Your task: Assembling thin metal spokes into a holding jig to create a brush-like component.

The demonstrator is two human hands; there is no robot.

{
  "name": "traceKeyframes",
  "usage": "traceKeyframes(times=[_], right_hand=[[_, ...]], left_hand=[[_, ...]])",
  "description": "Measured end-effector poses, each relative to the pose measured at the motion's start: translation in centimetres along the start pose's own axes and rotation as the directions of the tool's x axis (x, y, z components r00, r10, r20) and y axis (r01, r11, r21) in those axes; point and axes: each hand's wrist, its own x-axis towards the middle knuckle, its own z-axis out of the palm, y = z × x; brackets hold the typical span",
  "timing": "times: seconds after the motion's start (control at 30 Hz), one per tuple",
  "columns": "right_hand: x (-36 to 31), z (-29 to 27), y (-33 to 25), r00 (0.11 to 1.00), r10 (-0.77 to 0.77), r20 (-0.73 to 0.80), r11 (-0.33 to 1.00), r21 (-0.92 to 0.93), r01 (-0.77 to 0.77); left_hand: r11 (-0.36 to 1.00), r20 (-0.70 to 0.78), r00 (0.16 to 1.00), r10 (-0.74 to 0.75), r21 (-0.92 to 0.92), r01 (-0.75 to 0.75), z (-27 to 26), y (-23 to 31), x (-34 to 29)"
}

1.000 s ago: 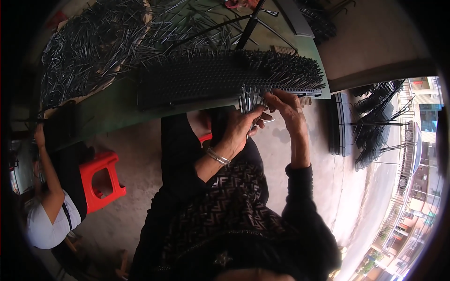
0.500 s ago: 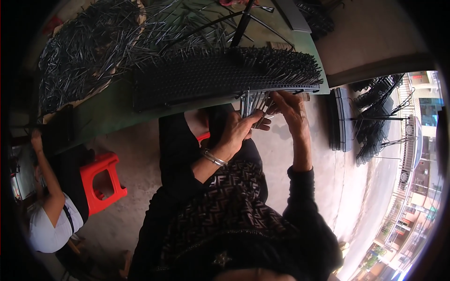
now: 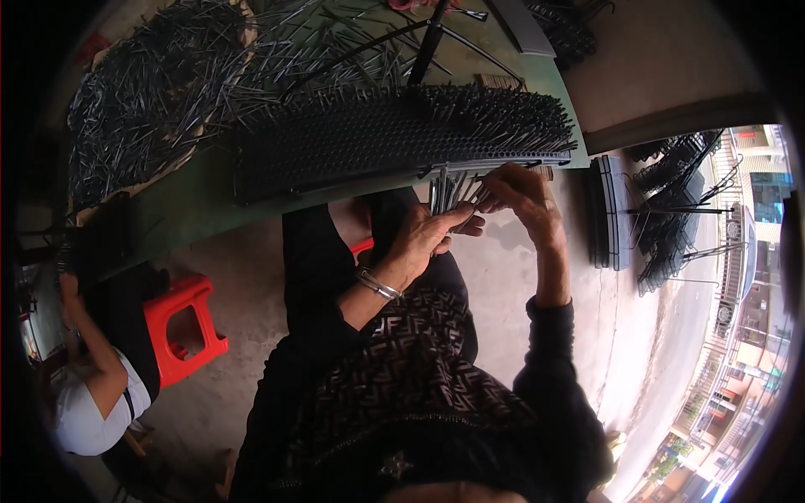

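Note:
My left hand (image 3: 419, 238), with a metal bangle at the wrist, is closed round a fanned bundle of thin metal rods (image 3: 447, 191). The rods stick up from between its thumb and fingers. Beside them my right hand (image 3: 527, 203) is bent over with its fingertips pinched at the bundle's right side, on a thin metal rod. Just beyond both hands, at the table edge, a long black rack full of holes (image 3: 319, 144) lies tilted. Dark rods (image 3: 503, 116) stand densely in its right part; the left holes show bare.
A large heap of loose dark rods (image 3: 151, 92) covers the far left of the green table (image 3: 189, 201). Black stand legs (image 3: 429, 46) rise behind the rack. A red stool (image 3: 180, 327) and a co-worker in white (image 3: 96, 411) are at left. Black wire racks (image 3: 671, 210) stand at right.
My right hand has shifted slightly right and nearer, and its wrist has turned. My left hand stays almost in place with the bundle. More rods appear upright in the rack's middle.

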Motion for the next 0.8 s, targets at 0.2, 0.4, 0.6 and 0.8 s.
traceKeyframes(times=[0.2, 0.4, 0.6, 0.8], right_hand=[[0.3, -0.7, -2.6, 0.859, -0.321, -0.398, 0.911, -0.379, 0.164], [2.6, -0.3, -1.6, 0.687, -0.493, -0.534, 0.84, -0.499, 0.215], [3.5, -0.5, -1.1, 0.688, -0.562, -0.459, 0.755, -0.625, 0.2], [3.0, 0.4, -1.7, 0.737, -0.453, -0.502, 0.824, -0.551, 0.131]], left_hand=[[0.986, -0.089, 0.995, 0.047, -0.154, -0.06, -0.9, -0.1, 1.9], [0.963, -0.062, 0.998, -0.002, -0.271, -0.015, -0.9, -1.2, 3.6], [0.904, -0.032, 0.999, 0.039, -0.425, -0.049, -0.6, -1.1, 4.0], [0.909, -0.045, 0.998, 0.04, -0.414, -0.055, -0.5, -0.5, 3.8]])
